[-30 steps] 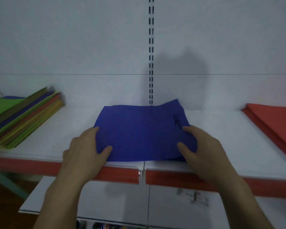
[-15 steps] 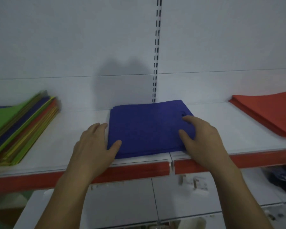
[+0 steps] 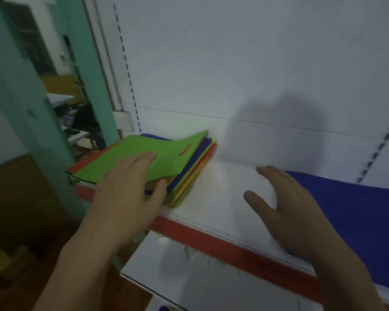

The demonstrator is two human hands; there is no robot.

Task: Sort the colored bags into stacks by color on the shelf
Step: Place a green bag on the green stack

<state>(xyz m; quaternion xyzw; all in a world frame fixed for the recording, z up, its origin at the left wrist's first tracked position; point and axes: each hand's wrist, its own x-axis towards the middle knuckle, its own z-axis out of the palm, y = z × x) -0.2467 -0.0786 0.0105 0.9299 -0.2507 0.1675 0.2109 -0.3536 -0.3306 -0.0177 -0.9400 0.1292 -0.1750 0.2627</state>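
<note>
My left hand lies on the flat green fabric bag topping the mixed-colour stack of bags, fingers spread over it, thumb at the stack's near edge. My right hand hovers empty, fingers splayed above the white shelf, just left of the flat blue fabric bags.
</note>
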